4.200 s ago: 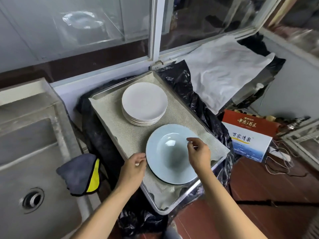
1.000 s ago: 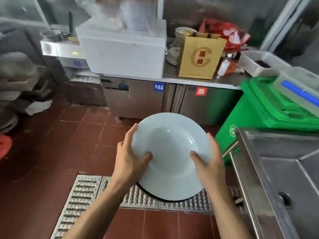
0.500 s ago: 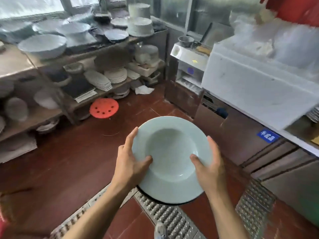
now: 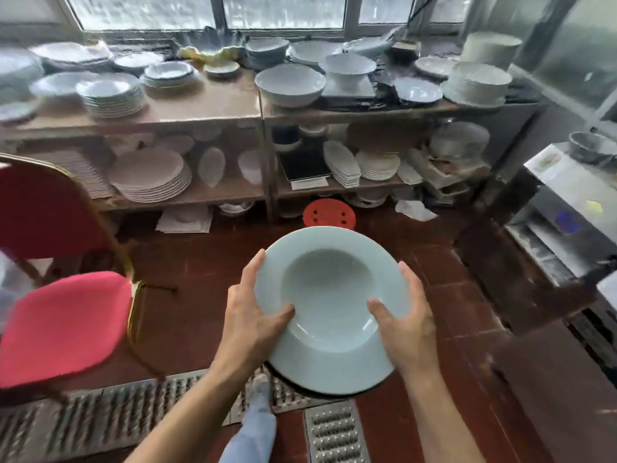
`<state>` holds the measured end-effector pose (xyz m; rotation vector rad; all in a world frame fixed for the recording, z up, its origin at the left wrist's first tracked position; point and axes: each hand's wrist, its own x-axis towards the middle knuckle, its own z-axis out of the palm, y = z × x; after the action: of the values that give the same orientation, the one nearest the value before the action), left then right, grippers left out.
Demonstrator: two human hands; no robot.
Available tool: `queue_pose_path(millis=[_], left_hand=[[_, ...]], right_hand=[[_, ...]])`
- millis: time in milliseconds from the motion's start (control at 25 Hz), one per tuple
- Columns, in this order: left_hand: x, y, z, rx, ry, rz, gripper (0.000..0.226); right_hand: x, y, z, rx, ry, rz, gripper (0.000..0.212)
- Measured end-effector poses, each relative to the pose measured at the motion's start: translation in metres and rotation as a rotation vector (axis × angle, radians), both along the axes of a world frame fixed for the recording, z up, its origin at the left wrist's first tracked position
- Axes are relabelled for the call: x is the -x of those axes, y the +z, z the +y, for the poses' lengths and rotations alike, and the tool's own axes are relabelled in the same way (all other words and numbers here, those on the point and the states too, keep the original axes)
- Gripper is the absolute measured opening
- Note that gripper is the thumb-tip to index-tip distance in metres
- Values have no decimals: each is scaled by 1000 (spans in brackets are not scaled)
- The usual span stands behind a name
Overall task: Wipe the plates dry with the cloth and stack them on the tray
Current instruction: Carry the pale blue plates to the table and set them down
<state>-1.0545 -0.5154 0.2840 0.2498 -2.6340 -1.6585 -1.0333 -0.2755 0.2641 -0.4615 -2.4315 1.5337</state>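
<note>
A pale blue deep plate (image 4: 329,295) with a wide rim is held level in front of me over the red tile floor. My left hand (image 4: 253,315) grips its left rim, thumb on top and fingers underneath. On the opposite rim my right hand (image 4: 405,315) holds it the same way. A dark edge of something shows under the plate's near side. Neither the tray nor the cloth is in view.
Wooden shelves (image 4: 213,108) ahead carry several stacks of white plates and bowls. A red chair (image 4: 63,315) stands at the left, a red stool (image 4: 329,213) by the shelves, a steel counter (image 4: 567,202) at the right. A floor drain grate (image 4: 110,416) runs below.
I lifted the plate off the tray with both hands and turned away. Over the last second the view swung from the counter and green bin to the crockery shelves; the grip is unchanged.
</note>
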Motion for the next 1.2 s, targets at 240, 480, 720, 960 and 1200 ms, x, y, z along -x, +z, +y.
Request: queue_pose_path(millis=[240, 480, 720, 960, 1200], left_hand=[[107, -4, -75, 25, 115, -3, 98], [214, 2, -146, 38, 150, 19, 96], [308, -1, -190, 41, 232, 28, 94], [429, -14, -218, 29, 308, 20, 93], [583, -13, -221, -24, 341, -14, 95]], right_hand=[[134, -2, -73, 29, 109, -20, 80], [251, 8, -146, 45, 152, -24, 80], [363, 11, -194, 47, 217, -56, 78], [502, -5, -224, 53, 279, -74, 80], [662, -3, -233, 50, 322, -79, 80]])
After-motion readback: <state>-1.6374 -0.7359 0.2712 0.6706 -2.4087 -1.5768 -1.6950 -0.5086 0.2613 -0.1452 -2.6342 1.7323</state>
